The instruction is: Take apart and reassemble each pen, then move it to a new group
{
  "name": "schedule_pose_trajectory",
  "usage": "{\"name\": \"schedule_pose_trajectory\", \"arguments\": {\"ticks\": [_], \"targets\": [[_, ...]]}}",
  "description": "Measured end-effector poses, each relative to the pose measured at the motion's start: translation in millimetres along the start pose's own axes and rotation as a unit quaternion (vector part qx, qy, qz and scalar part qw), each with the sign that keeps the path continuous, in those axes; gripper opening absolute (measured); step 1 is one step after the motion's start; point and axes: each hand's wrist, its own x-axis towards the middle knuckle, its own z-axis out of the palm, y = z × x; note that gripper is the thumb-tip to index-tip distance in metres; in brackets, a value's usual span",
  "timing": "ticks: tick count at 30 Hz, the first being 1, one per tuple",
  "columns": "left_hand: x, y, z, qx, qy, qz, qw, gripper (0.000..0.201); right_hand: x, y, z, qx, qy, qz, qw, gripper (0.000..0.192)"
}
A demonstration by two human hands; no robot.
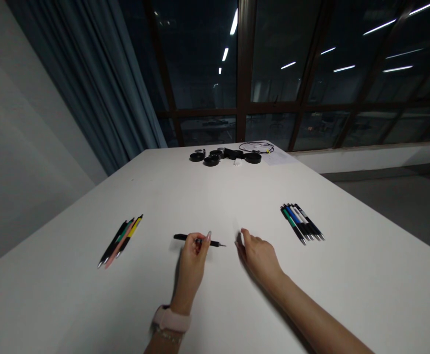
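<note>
We've got our left hand (192,258) pinching the slim black plastic pen (199,240), which lies crosswise on the white table (215,196), tip pointing toward our right hand (257,255). That one rests loosely open and empty just right of the pen. Plenty of bare tabletop beyond the pen; pen bundles sit well off either side.

A single head-worn camera looked forward and down across the white table (215,196), close above its near edge, facing the far dark windows (281,73); no second view.
</note>
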Motion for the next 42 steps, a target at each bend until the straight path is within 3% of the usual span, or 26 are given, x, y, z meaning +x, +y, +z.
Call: {"name": "schedule_pose_trajectory", "arguments": {"ticks": [5, 8, 10, 12, 15, 17, 20, 22, 27, 36, 42], "targets": [[1, 0, 0.7, 0.004, -0.005, 0.005, 1.000, 0.046, -1, 3, -1, 0.030, -0.013, -0.006, 0.999, 0.022], [1, -1, 1.6, -0.002, -0.001, -0.004, 1.000, 0.048, -1, 7, 2, 0.158, 0.010, 0.007, 0.987, 0.024], [0, 0, 1.8, -0.007, -0.001, -0.013, 1.000, 0.050, 1, 10, 5, 0.292, 0.031, 0.031, 0.955, 0.031], [0, 0, 1.8, -0.008, -0.004, -0.019, 1.000, 0.050, 4, 12, 7, 0.441, 0.031, 0.080, 0.893, 0.043], [0, -1, 1.5, -0.003, -0.010, -0.025, 1.000, 0.050, 7, 10, 6, 0.632, -0.001, 0.173, 0.755, 0.055], [-1, -1, 1.6, 0.000, -0.016, -0.026, 1.000, 0.050, 7, 7, 3, 0.707, -0.013, 0.214, 0.674, 0.057], [-2, -1, 2.9, -0.002, -0.017, -0.023, 1.000, 0.049, 4, 0, -2, 0.753, -0.005, 0.242, 0.612, 0.055], [-3, -1, 4.2, -0.008, -0.016, -0.021, 1.000, 0.049, 2, -3, -3, 0.756, 0.005, 0.247, 0.606, 0.053], [-6, -1, 7.5, -0.020, -0.021, -0.027, 0.999, 0.047, -2, -6, 0, 0.730, 0.026, 0.236, 0.641, 0.048], [-9, 2, 11.4, -0.036, -0.020, -0.033, 0.999, 0.049, -2, -12, -3, 0.789, 0.025, 0.219, 0.573, 0.050], [-7, 2, 10.5, -0.040, 0.021, -0.009, 0.999, 0.049, -4, -15, -1, 0.797, 0.008, 0.178, 0.577, 0.048]]}}
